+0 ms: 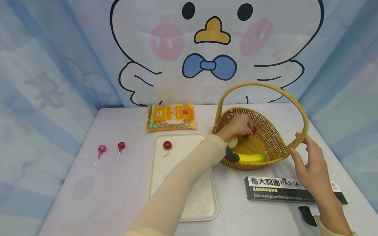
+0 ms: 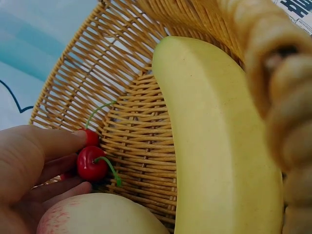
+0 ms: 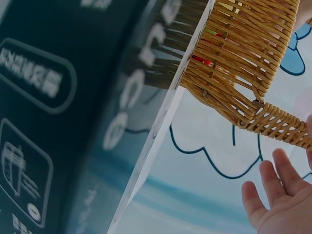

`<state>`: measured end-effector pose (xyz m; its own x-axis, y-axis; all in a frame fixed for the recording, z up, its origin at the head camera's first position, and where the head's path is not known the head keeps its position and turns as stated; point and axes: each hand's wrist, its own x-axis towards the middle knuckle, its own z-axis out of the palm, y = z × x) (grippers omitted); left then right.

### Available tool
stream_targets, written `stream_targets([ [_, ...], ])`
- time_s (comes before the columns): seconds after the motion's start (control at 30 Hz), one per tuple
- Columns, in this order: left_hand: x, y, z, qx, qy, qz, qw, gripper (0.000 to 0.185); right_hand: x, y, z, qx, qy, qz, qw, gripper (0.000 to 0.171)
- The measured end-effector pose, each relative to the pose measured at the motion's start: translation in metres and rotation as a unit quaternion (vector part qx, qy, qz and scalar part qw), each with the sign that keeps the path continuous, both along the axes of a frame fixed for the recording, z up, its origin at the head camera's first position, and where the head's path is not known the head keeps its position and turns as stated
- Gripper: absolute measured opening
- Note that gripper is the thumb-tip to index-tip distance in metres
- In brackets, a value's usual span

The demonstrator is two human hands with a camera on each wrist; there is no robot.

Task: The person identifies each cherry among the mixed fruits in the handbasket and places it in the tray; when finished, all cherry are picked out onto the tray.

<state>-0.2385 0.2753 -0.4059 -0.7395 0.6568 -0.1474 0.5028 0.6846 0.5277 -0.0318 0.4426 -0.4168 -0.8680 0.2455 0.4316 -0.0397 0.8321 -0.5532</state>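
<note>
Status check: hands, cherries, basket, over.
Left hand pinches cherries inside basket. Right hand open, fingers touching basket handle. Banana and peach lie close beside the cherries.

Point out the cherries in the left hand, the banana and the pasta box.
cherries [image 2: 90, 165]: left wrist view, lower fruit's skin.
banana [image 2: 214, 146]: left wrist view, mid-body.
pasta box [image 1: 274, 190]: head view, printed top.

cherries: red ones between my fingers, green stems
basket: tan wicker weave
banana: yellow
pasta box: black, white lettering
</note>
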Motion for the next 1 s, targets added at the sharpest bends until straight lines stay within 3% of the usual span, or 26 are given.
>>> stream_targets([
  [0.33,0.0,0.005,-0.004,-0.021,-0.012,-0.01,0.9997,0.007,0.0,0.0,0.0,-0.001,0.0,0.0,1.0,0.061],
  [0.57,-0.006,0.007,-0.003,-0.039,-0.014,-0.03,0.9987,0.031,0.0,0.0,0.0,0.001,-0.001,0.001,1.0,0.062],
  [0.77,-0.007,0.003,0.004,-0.019,-0.009,-0.035,0.9992,0.034,0.0,-0.001,0.003,-0.002,-0.006,-0.001,1.0,0.062],
  [1.0,0.0,-0.004,0.017,0.009,-0.01,-0.018,0.9998,0.007,0.0,-0.001,0.003,0.003,-0.008,-0.004,1.0,0.062],
])
